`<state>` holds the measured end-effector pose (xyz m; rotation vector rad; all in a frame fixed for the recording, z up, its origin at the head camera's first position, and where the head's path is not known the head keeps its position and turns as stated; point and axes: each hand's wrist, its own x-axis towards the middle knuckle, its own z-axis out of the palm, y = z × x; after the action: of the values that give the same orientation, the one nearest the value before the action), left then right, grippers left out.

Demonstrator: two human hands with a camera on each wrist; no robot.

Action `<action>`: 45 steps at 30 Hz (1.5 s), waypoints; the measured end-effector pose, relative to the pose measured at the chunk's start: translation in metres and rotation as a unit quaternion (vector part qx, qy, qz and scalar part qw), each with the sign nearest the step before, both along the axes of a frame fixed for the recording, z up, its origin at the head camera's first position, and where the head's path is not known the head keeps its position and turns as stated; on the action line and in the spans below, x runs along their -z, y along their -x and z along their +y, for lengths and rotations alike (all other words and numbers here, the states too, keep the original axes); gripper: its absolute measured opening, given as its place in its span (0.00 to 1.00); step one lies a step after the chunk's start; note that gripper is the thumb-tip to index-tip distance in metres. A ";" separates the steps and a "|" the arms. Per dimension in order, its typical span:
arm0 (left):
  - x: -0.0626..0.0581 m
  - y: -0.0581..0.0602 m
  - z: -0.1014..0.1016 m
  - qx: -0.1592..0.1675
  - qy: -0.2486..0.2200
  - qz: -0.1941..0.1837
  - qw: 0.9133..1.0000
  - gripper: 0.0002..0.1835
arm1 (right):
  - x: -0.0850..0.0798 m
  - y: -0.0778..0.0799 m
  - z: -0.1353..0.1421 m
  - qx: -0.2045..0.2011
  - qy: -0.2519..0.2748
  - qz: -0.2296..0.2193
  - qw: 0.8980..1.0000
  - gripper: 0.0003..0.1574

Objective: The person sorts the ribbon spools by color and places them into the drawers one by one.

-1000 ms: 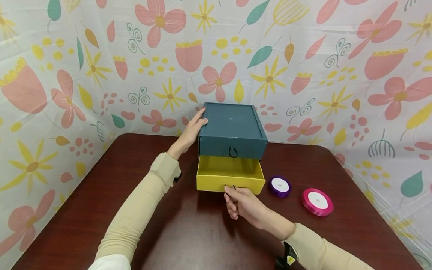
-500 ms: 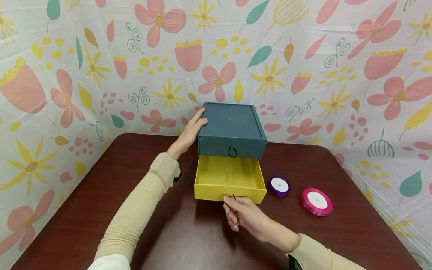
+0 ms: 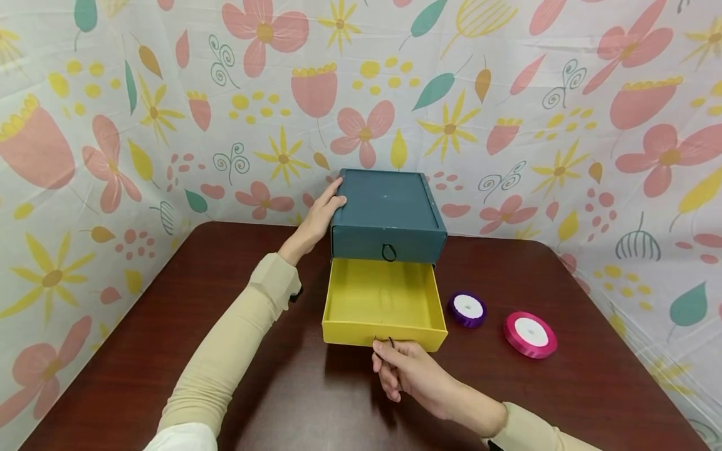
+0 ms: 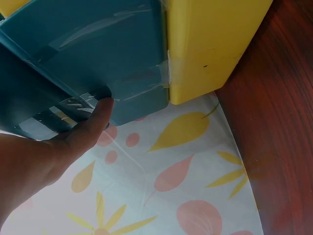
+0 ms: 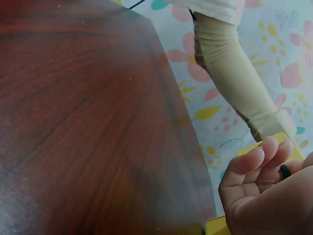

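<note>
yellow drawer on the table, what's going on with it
A person's right grip pinches the black loop on the front of the yellow drawer, which stands open. The left grip rests against the left side of the blue box above it, whose own front looks shut. On the table, to the right of the drawer, lie a purple spool and a pink spool, neither being touched.

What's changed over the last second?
The yellow drawer has slid further out toward the person, and more of its inside shows. The right grip moved with it, pinching the black pull loop throughout; nothing newly grasped or released. Unchanged: left grip resting on the blue box, purple spool and pink spool on the table.
</note>
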<state>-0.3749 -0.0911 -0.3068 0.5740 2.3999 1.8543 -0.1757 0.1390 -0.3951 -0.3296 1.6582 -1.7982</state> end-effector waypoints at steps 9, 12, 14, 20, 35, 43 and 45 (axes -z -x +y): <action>-0.010 -0.010 0.001 0.000 0.007 0.000 1.000 0.33 | -0.006 -0.007 0.002 -0.031 0.013 -0.001 0.999 0.19; 0.001 0.002 0.001 -0.002 0.001 0.006 1.000 0.32 | -0.014 -0.013 0.004 -0.062 0.012 0.026 0.998 0.22; 0.003 0.001 0.002 -0.005 0.001 0.011 1.000 0.33 | -0.022 -0.016 0.008 -0.076 0.014 0.056 0.995 0.24; 0.004 0.001 0.002 -0.016 0.001 0.016 1.000 0.33 | -0.054 -0.011 0.031 -0.105 0.068 0.141 0.982 0.17; 0.007 0.002 0.003 -0.014 0.003 0.017 1.000 0.33 | -0.094 0.041 0.101 0.061 0.032 0.298 0.952 0.16; 0.005 0.002 0.003 -0.016 0.005 0.019 1.000 0.34 | -0.065 0.079 0.124 0.227 -0.276 0.448 0.820 0.14; 0.004 0.001 0.003 -0.016 0.006 0.020 1.000 0.34 | -0.053 0.089 0.127 0.219 -0.339 0.479 0.779 0.18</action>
<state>-0.3763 -0.0884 -0.3112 0.5809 2.4571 1.8574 -0.2647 0.2663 -0.3421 -0.6180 3.1909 -1.1636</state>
